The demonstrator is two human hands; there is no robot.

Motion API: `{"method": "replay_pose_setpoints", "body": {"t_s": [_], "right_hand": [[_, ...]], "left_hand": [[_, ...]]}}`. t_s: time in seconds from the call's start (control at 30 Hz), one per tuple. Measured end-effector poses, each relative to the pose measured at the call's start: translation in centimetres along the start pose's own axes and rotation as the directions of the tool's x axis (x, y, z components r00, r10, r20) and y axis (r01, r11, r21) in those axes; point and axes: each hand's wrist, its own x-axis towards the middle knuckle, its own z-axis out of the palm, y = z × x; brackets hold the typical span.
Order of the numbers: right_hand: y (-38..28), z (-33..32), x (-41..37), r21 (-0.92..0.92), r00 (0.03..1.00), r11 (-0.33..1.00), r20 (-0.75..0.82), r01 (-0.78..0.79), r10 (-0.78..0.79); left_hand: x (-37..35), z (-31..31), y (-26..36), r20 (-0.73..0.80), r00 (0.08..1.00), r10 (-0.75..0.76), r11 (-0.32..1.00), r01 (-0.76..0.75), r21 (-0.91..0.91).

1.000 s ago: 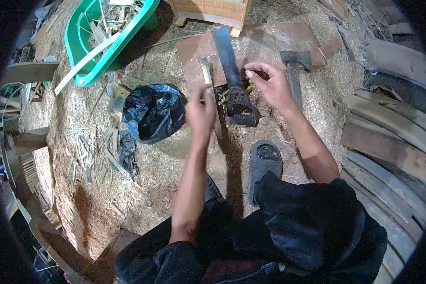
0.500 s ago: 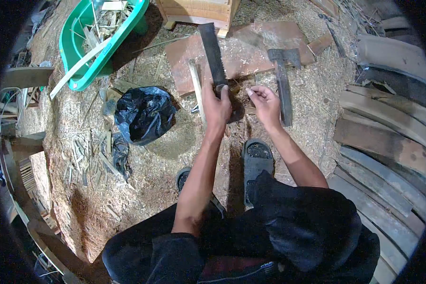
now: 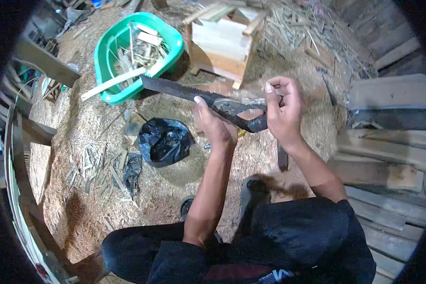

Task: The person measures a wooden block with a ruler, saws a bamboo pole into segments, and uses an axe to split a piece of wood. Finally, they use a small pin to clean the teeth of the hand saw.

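A hand saw [image 3: 177, 90] is held up in front of me, its dark blade pointing left with the teeth upward. My left hand [image 3: 215, 125] is closed on it from below, where the blade meets the worn handle, thumb along the near side. My right hand [image 3: 286, 111] is at the rear end of the handle, fingers curled and thumb bent in; I cannot tell what is between them. Below the right hand shows the lower end of the axe handle [image 3: 282, 158]; the axe head is hidden. A black plastic bag [image 3: 163, 142] stands open left of my left forearm.
A green tub [image 3: 102, 57] holds wood scraps, with a long strip [image 3: 111, 85] across its rim. Beyond the saw stands a wooden box [image 3: 220, 57]. Boards [image 3: 388, 146] lie along the right side. Wood splinters [image 3: 90, 163] and sawdust cover the floor at left.
The saw has turned from pointing away to pointing left, its handle now showing. My right hand has moved to the handle end. The view has tilted up, showing more of the box.
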Motion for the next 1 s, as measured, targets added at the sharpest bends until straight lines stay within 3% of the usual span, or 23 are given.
{"method": "replay_pose_setpoints", "body": {"t_s": [0.03, 0.07, 0.13, 0.2, 0.23, 0.3, 0.37, 0.43, 0.47, 0.57, 0.6, 0.7, 0.8, 0.9, 1.0], "right_hand": [[-1.5, 0.3, 0.5, 0.027, 1.000, 0.999, 0.004, 0.016, -0.016], [-1.2, 0.3, 1.2, 0.020, 0.986, 0.986, 0.027, 0.167, -0.167], [-3.5, 0.3, 1.9, 0.031, 0.953, 0.956, 0.081, 0.290, -0.292], [-5.5, 0.6, 2.6, 0.011, 0.908, 0.918, 0.142, 0.397, -0.394], [-6.7, 0.8, 2.7, 0.014, 0.904, 0.919, 0.171, 0.394, -0.391], [-9.9, 1.3, 2.9, 0.022, 0.895, 0.921, 0.228, 0.388, -0.383], [-12.6, 2.1, 3.4, 0.065, 0.883, 0.917, 0.249, 0.394, -0.397], [-15.2, 2.7, 3.2, 0.100, 0.890, 0.936, 0.289, 0.338, -0.352], [-15.6, 2.9, 2.5, 0.062, 0.858, 0.912, 0.319, 0.405, -0.402], [-16.0, 3.5, 0.3, 0.095, 0.878, 0.926, 0.294, 0.366, -0.378], [-15.7, 4.0, 0.2, 0.126, 0.849, 0.879, 0.229, 0.459, -0.476], [-15.4, 4.4, 0.2, 0.184, 0.870, 0.888, 0.196, 0.421, -0.453], [-14.4, 4.4, 0.2, 0.109, 0.831, 0.852, 0.190, 0.512, -0.523], [-15.0, 4.3, -0.8, 0.168, 0.910, 0.942, 0.259, 0.289, -0.325], [-14.4, 4.9, -0.3, 0.143, 0.883, 0.909, 0.216, 0.392, -0.416]], "left_hand": [[0.1, 1.0, 1.0, 0.035, 0.999, 0.017, 0.999, -0.015, -0.050], [0.3, 1.9, 2.1, 0.072, 0.997, 0.035, 0.995, -0.027, -0.098], [-0.3, 4.8, 5.3, 0.099, 0.995, 0.033, 0.971, -0.008, -0.238], [0.8, 5.6, 8.2, 0.223, 0.963, 0.152, 0.937, -0.069, -0.343], [1.0, 6.4, 9.7, 0.273, 0.939, 0.209, 0.916, -0.091, -0.390], [-0.7, 9.3, 12.7, 0.170, 0.970, 0.171, 0.943, -0.111, -0.314], [-0.6, 10.3, 14.2, 0.185, 0.966, 0.180, 0.893, -0.082, -0.442], [0.1, 9.8, 14.8, 0.262, 0.902, 0.344, 0.849, -0.180, -0.496], [0.6, 9.6, 15.0, 0.291, 0.856, 0.426, 0.818, -0.227, -0.529], [-0.4, 10.1, 16.5, 0.320, 0.812, 0.488, 0.801, -0.271, -0.534], [-0.4, 10.1, 16.5, 0.326, 0.792, 0.516, 0.793, -0.298, -0.531], [-1.1, 9.7, 16.8, 0.280, 0.826, 0.490, 0.829, -0.342, -0.442], [-1.2, 9.2, 17.0, 0.239, 0.792, 0.562, 0.803, -0.452, -0.388], [-0.8, 8.5, 17.0, 0.219, 0.802, 0.555, 0.810, -0.462, -0.362], [-0.7, 8.3, 17.1, 0.197, 0.809, 0.555, 0.809, -0.469, -0.353]]}}
